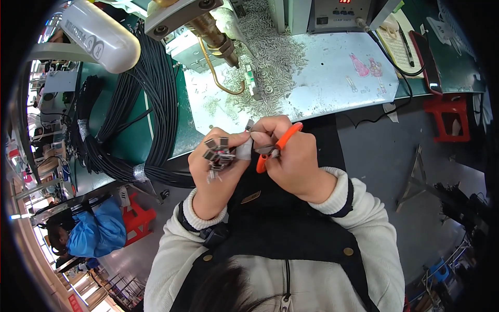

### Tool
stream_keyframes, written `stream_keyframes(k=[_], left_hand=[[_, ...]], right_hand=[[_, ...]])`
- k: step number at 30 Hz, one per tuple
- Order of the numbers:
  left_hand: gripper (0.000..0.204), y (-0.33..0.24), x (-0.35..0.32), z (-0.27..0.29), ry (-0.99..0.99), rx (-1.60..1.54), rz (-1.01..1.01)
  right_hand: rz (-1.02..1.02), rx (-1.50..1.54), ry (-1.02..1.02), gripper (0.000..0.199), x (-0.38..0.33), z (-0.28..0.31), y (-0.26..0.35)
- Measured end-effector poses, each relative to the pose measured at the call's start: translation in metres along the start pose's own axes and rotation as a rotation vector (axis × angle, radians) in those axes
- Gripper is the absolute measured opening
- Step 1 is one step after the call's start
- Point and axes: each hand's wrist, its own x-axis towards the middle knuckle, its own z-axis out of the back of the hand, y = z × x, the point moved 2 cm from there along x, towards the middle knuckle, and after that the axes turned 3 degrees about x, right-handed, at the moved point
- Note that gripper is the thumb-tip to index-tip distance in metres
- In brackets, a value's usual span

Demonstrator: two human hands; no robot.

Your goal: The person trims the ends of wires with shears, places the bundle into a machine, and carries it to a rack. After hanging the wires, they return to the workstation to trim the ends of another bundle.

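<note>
My left hand (215, 190) is closed around a bunch of small metal connectors (221, 156), whose square silvery ends stick out past the fingers. Held in my right hand (301, 166) is a pair of small scissors with orange handles (288, 136); the loops show between the fingers, and the blades are mostly hidden. The thumbs and fingertips of both hands meet in front of my chest, around a small silvery piece (249, 125) that points up toward the bench. Both hands are just off the front edge of the metal work plate (322, 62).
A brass-tipped press head (218, 44) hangs above a fixture (251, 78) and a heap of tiny metal parts (280, 57). Coiled black cables (161, 93) lie to the left, beneath a white cylinder (101, 39). A control box (340, 18), notebook (403, 49) and phone (426, 62) are at right.
</note>
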Motion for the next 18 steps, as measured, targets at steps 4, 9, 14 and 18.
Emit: stream_keyframes(k=[4, 9, 14, 18], left_hand=[[0.017, -0.005, 0.003, -0.007, -0.065, -0.118, 0.059], [0.017, -0.011, 0.006, -0.010, -0.167, -0.313, 0.214], [0.018, -0.003, 0.006, -0.006, -0.112, -0.231, 0.021], [0.020, -0.001, 0.001, -0.001, -0.044, -0.126, 0.139]], right_hand=[[-0.262, 0.273, 0.044, 0.006, 0.000, -0.005, -0.011], [-0.606, 0.676, 0.070, 0.004, 0.004, 0.000, -0.007], [-0.207, 0.279, 0.038, 0.008, -0.002, -0.001, -0.010], [0.103, 0.051, 0.091, 0.013, -0.002, 0.005, -0.008]])
